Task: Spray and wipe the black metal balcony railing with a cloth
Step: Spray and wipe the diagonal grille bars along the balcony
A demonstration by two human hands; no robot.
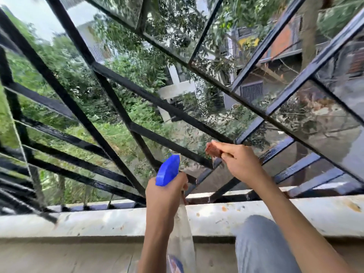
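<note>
The black railing (122, 82) fills the upper view, its bars crossing at slants from the far left edge to the far right. Through the gaps on the left show green trees (78, 79) and grass. Under the bars a pale, stained ledge (98, 219) runs across the whole width, and the railing's feet stand on it. Below the ledge on the left lies a tan floor (59, 257). Left of centre the left hand (165, 194) rises in front of the ledge, its fingers wrapped round the neck of a bottle (182, 233). The bottle's clear body hangs down below the hand, past the ledge. Its blue head (167, 171) sticks out above the hand, aimed up at the lower bars and close to them. A white building (177, 87) stands beyond the bars at centre. Just right of the blue head, a small red-brown cloth (213, 151) sits at a point where the lower bars meet. It seems to touch the metal, though blur makes the contact hard to judge. The right hand (240, 160) pinches the cloth between thumb and curled fingers, and its forearm runs down to the lower right corner. Below that arm a knee (260, 239) in light blue jeans sits against the ledge. On the right the bars look wet and glossy, and behind them show a street (334, 131) and an orange-walled building (283, 40).
</note>
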